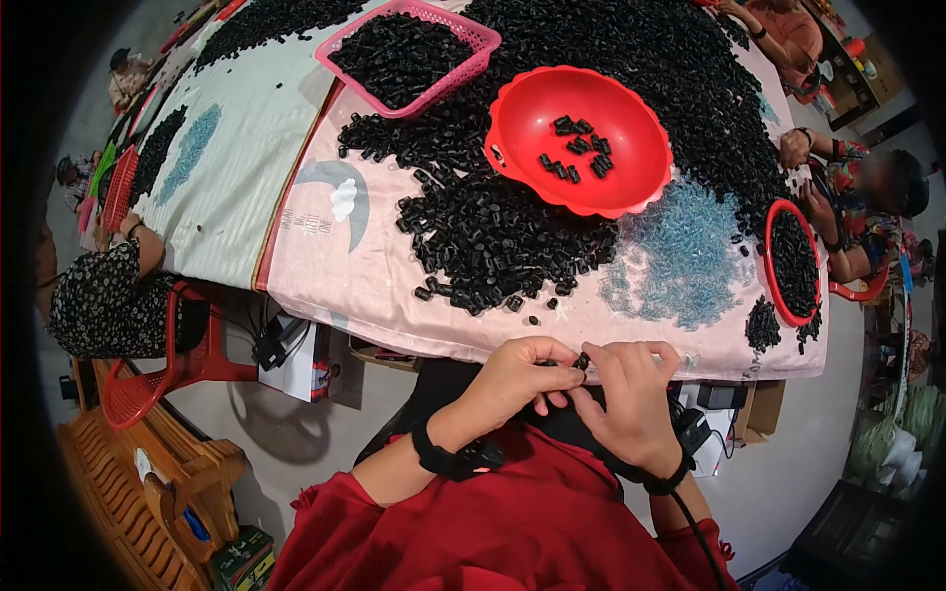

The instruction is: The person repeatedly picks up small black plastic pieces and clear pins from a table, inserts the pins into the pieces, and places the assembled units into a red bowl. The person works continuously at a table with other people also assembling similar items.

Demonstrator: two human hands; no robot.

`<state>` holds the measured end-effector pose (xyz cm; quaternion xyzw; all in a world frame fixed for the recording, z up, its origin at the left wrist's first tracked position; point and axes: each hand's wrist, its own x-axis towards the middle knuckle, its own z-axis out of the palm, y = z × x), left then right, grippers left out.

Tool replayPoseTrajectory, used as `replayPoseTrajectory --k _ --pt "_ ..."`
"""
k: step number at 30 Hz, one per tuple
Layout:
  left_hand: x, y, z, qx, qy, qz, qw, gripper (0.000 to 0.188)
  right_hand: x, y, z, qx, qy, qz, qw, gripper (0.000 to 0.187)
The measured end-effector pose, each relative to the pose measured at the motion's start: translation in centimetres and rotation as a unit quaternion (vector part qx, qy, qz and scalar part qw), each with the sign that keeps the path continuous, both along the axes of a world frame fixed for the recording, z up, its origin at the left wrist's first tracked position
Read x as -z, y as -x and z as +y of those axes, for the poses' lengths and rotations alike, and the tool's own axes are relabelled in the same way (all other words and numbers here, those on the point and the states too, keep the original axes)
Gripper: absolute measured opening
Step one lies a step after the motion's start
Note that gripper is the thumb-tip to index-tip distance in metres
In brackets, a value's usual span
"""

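My left hand and my right hand meet just off the near edge of the table. Between their fingertips they pinch a small black plastic piece, partly covered by the fingers. Beyond my hands lies a pile of black plastic pieces on the pink cloth. To its right is a heap of small clear bluish pieces. Past both, a red scalloped bowl holds several black pieces.
A pink basket full of black pieces stands at the far left, a red basket at the right. A red chair and a wooden bench are at lower left. Other people sit along both sides.
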<state>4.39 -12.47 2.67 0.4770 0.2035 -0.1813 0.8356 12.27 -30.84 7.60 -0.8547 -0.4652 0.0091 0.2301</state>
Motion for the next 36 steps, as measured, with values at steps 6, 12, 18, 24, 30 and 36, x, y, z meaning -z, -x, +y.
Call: replayPoseTrajectory --k 6,12,18,24,30,36 --pt "0.4 0.3 -0.3 0.002 -0.012 -0.014 1.000 0.023 0.8 -0.2 -0.2 -0.012 0.036 -0.055 0.998 0.040" --pt "1.2 0.4 -0.5 0.005 0.007 -0.022 1.000 0.026 0.1 0.4 0.3 -0.010 0.048 -0.083 0.995 0.038" --pt "1.5 0.3 -0.4 0.007 0.001 -0.031 1.000 0.029 0.9 0.4 0.1 -0.015 0.035 -0.094 0.995 0.039" --pt "1.4 0.6 0.2 0.021 0.064 -0.015 0.998 0.031 1.2 0.3 -0.1 0.000 0.008 -0.112 0.994 0.041" --pt "1.7 0.7 -0.2 0.008 0.048 -0.037 0.998 0.032 1.3 0.4 0.3 -0.009 -0.006 -0.097 0.995 0.040" --pt "1.7 0.6 -0.4 0.008 0.050 -0.041 0.998 0.032 2.1 0.5 0.2 -0.027 -0.034 -0.078 0.996 0.037"
